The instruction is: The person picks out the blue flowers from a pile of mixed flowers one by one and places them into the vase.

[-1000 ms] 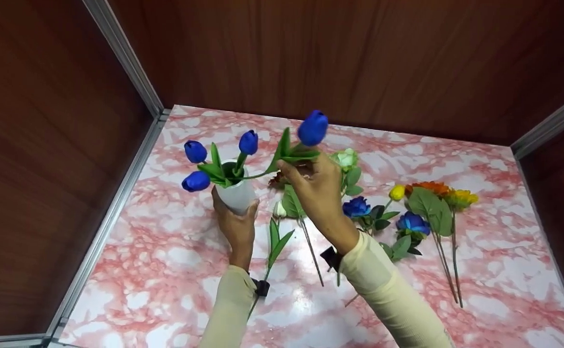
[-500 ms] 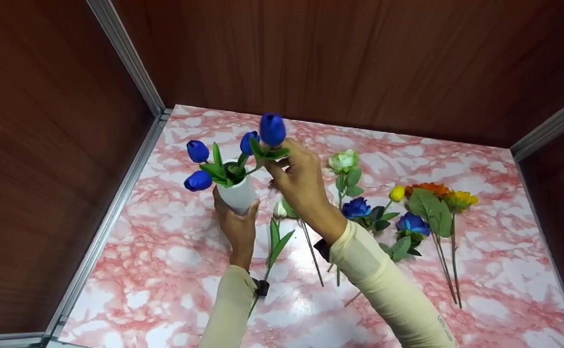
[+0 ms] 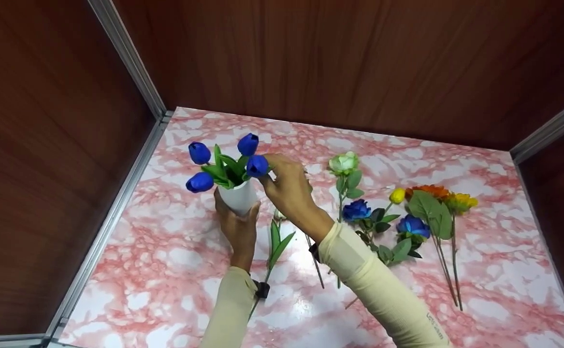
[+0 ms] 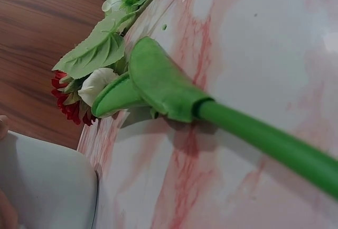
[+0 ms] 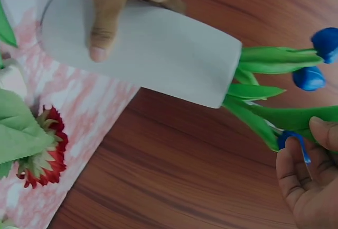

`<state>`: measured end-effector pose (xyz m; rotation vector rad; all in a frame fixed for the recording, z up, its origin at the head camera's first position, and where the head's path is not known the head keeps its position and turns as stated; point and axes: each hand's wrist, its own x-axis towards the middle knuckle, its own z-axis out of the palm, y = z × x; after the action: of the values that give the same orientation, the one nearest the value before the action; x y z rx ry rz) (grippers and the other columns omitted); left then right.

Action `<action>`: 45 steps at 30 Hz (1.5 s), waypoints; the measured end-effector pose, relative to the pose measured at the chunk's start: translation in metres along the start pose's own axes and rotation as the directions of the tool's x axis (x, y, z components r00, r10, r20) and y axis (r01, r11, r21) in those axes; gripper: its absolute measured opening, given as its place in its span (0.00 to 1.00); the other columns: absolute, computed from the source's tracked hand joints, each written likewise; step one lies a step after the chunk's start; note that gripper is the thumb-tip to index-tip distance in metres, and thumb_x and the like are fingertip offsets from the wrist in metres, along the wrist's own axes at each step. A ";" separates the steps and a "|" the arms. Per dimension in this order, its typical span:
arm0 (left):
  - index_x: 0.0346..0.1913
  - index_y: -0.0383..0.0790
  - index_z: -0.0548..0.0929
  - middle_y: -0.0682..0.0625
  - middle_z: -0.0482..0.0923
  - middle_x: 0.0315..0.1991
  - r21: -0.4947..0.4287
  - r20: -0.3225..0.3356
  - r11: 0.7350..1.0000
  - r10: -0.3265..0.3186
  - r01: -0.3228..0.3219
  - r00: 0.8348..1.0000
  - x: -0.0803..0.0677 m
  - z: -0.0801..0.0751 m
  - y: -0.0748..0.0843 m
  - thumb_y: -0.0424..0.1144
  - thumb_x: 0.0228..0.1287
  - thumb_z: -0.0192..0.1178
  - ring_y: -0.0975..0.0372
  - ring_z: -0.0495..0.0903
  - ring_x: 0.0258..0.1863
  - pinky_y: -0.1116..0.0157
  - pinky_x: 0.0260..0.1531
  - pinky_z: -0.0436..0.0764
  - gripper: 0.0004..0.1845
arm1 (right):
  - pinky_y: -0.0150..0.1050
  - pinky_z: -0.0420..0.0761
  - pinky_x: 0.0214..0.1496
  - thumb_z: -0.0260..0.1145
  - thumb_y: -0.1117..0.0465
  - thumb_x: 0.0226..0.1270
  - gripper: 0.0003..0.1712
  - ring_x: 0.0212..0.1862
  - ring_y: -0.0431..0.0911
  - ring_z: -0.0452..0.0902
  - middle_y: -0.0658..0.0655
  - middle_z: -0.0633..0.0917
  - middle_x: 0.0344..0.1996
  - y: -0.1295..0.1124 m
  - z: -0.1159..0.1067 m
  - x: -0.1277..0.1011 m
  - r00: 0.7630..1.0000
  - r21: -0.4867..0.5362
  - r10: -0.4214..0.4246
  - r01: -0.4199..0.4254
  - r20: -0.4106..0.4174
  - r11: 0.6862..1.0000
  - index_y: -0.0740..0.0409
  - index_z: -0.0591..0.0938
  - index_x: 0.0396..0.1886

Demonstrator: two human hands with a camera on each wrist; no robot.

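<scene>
My left hand grips a white vase around its body, its thumb lying along the side in the right wrist view. Several blue tulips with green leaves stick out of the vase mouth. At the right of the rim, my right hand pinches one blue tulip close to its head. Its stem is hidden among the leaves and inside the vase. In the right wrist view the thumb presses on a green leaf beside my right fingers.
Right of the vase lie a white tulip, a red flower, a pale green flower, blue roses, a yellow tulip, and orange and yellow flowers. Dark wood panels wall the marbled table.
My right hand has moved left and down toward the vase, and the blue tulip it holds has sunk with its stem into the vase mouth. The left hand stays still.
</scene>
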<state>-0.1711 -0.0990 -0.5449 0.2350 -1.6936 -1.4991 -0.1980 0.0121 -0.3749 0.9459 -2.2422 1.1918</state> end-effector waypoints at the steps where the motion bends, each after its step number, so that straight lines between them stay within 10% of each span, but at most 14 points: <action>1: 0.72 0.36 0.58 0.44 0.67 0.63 -0.010 0.006 1.000 0.011 -0.010 1.000 0.000 -0.001 0.003 0.26 0.41 0.73 0.54 0.71 0.54 0.54 0.56 0.68 0.52 | 0.40 0.79 0.47 0.68 0.71 0.58 0.06 0.43 0.46 0.83 0.53 0.88 0.35 0.002 0.002 0.000 1.000 -0.005 -0.002 0.002 0.014 1.000 0.58 0.86 0.34; 14: 0.71 0.32 0.59 0.42 0.70 0.59 0.020 0.029 0.992 0.125 -0.125 0.992 0.003 -0.002 0.006 0.31 0.43 0.75 0.53 0.72 0.52 0.55 0.53 0.71 0.50 | 0.40 0.79 0.43 0.66 0.74 0.57 0.10 0.39 0.45 0.81 0.51 0.86 0.32 0.018 0.018 -0.004 0.996 -0.026 0.052 -0.050 0.074 0.998 0.57 0.85 0.33; 30: 0.72 0.39 0.60 0.43 0.69 0.60 0.065 0.019 0.997 -0.032 0.030 0.999 0.000 -0.002 0.010 0.29 0.44 0.75 0.53 0.73 0.50 0.52 0.51 0.70 0.50 | 0.43 0.80 0.42 0.66 0.68 0.60 0.17 0.43 0.44 0.80 0.53 0.86 0.40 0.035 0.038 -0.016 0.984 0.103 0.164 -0.170 0.068 0.980 0.58 0.81 0.50; 37: 0.71 0.32 0.59 0.36 0.68 0.61 0.128 0.015 0.989 0.077 -0.078 0.997 -0.001 0.000 0.010 0.27 0.41 0.75 0.48 0.74 0.51 0.50 0.51 0.70 0.52 | 0.41 0.80 0.36 0.67 0.72 0.59 0.18 0.34 0.44 0.81 0.56 0.86 0.38 0.045 0.020 -0.050 0.968 0.188 0.249 -0.245 0.002 0.951 0.61 0.81 0.50; 45: 0.73 0.37 0.56 0.37 0.67 0.63 0.129 0.006 0.990 -0.052 0.051 0.999 -0.003 -0.001 -0.008 0.28 0.42 0.77 0.47 0.71 0.54 0.49 0.51 0.70 0.54 | 0.41 0.80 0.38 0.67 0.71 0.61 0.12 0.38 0.47 0.81 0.56 0.86 0.37 0.056 -0.001 -0.113 0.904 0.234 0.427 -0.410 -0.023 0.882 0.63 0.83 0.45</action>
<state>-0.1716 -0.0995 -0.5539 0.3431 -1.8066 -1.4317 -0.1623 0.0771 -0.4771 0.4840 -2.3583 1.6674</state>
